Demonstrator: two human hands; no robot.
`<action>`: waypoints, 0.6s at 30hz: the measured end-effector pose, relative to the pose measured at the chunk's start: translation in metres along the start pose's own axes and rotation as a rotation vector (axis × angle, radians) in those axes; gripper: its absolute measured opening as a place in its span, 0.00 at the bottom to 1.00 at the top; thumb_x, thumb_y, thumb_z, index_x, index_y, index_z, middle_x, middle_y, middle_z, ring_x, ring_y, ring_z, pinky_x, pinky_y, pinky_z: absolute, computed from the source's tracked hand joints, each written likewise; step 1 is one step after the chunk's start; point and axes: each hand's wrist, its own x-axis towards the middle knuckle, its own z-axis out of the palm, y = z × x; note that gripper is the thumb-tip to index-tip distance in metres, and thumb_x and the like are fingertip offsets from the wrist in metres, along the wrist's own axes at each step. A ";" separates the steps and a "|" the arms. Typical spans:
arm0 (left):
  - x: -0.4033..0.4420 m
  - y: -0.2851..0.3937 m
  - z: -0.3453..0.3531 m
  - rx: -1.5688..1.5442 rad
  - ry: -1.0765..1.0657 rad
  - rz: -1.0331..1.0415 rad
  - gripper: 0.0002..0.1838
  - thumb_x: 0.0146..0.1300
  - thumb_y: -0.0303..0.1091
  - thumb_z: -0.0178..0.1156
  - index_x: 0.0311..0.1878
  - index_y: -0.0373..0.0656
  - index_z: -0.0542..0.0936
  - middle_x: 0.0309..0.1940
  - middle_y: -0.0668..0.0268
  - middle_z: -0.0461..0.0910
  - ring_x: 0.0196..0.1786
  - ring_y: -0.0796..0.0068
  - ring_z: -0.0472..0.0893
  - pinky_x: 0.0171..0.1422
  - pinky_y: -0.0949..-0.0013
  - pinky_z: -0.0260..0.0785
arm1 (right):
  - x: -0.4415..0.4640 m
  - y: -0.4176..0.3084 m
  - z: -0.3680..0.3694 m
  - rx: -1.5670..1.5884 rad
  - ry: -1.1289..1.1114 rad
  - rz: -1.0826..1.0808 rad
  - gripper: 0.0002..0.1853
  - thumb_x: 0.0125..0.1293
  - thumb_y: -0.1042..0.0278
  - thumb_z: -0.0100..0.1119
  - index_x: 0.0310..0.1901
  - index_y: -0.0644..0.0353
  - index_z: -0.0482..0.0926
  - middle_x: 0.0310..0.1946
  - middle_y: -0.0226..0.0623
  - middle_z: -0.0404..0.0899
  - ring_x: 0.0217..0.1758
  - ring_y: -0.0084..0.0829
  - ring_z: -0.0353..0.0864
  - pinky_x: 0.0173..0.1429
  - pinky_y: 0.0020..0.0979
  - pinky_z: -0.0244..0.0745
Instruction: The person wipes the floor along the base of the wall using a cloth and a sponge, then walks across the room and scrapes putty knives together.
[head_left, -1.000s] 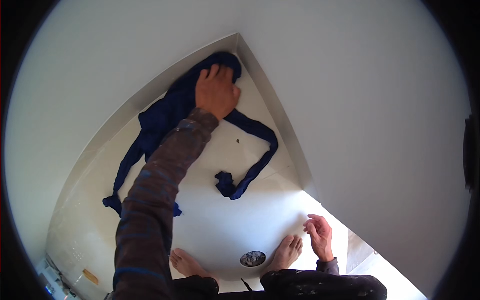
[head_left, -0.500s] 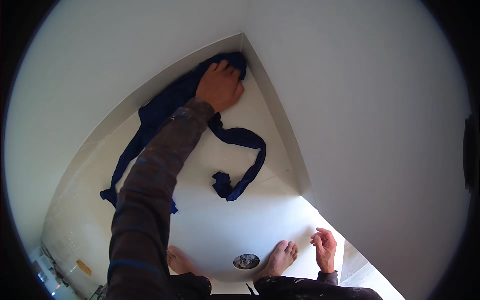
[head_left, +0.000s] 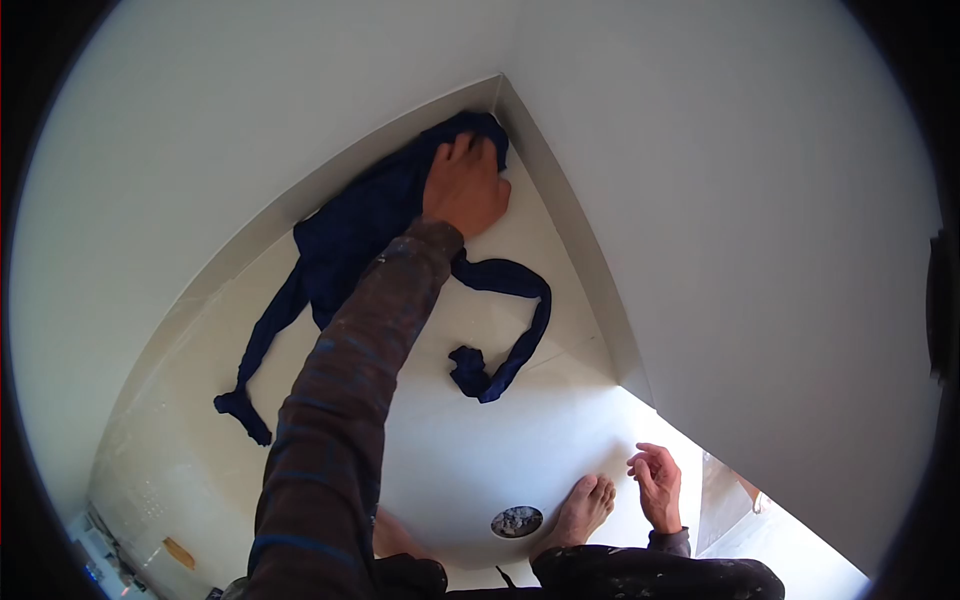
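Note:
A dark blue cloth (head_left: pixel 355 215) with long, narrow strips trailing from it lies on the pale floor, its top end pushed into the corner. My left hand (head_left: pixel 467 187) presses down on that end with bent fingers, the thumb out to the right. What the fingertips grip is partly hidden in the folds. One strip curls below my wrist on the right; another runs down on the left and partly behind my sleeve. Away from the cloth, near my right foot (head_left: pixel 585 510), my right hand (head_left: pixel 656 485) hangs with loosely curled, separated fingers and holds nothing.
Grey skirting (head_left: pixel 575 240) runs along two white walls that meet at the corner. A round hole (head_left: pixel 516 521) with rubble-like contents sits in the floor between my feet. An orange-brown piece (head_left: pixel 178 552) lies at lower left. Bright light falls at lower right.
The whole view has shifted a little to the right. My left hand stays on the cloth at the corner, and the left strip's lower end shows more. My right hand remains beside my foot.

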 end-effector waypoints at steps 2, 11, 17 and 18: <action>0.006 0.007 0.009 0.040 0.004 -0.120 0.15 0.57 0.33 0.61 0.45 0.36 0.79 0.47 0.55 0.85 0.59 0.55 0.78 0.58 0.53 0.68 | -0.003 0.004 -0.002 -0.008 0.001 0.020 0.13 0.77 0.74 0.58 0.59 0.67 0.79 0.38 0.40 0.88 0.40 0.27 0.86 0.49 0.30 0.83; -0.020 -0.003 -0.019 -0.074 -0.131 0.093 0.16 0.58 0.34 0.60 0.47 0.34 0.78 0.47 0.52 0.84 0.61 0.52 0.78 0.62 0.51 0.67 | 0.006 0.003 0.001 0.021 -0.019 -0.017 0.13 0.77 0.75 0.58 0.58 0.67 0.80 0.37 0.39 0.87 0.40 0.27 0.86 0.48 0.30 0.83; -0.003 0.004 0.003 0.097 0.011 -0.028 0.15 0.63 0.37 0.60 0.46 0.35 0.79 0.48 0.53 0.84 0.63 0.54 0.78 0.64 0.53 0.68 | 0.000 0.018 -0.001 0.016 -0.011 0.005 0.12 0.77 0.74 0.58 0.58 0.67 0.79 0.38 0.38 0.88 0.38 0.27 0.86 0.48 0.30 0.82; -0.006 0.007 -0.002 0.104 -0.050 -0.063 0.17 0.65 0.39 0.61 0.49 0.35 0.80 0.52 0.53 0.84 0.64 0.55 0.78 0.66 0.54 0.68 | -0.003 0.019 -0.002 0.027 -0.010 0.025 0.12 0.77 0.74 0.58 0.59 0.67 0.79 0.38 0.38 0.87 0.39 0.26 0.86 0.48 0.30 0.82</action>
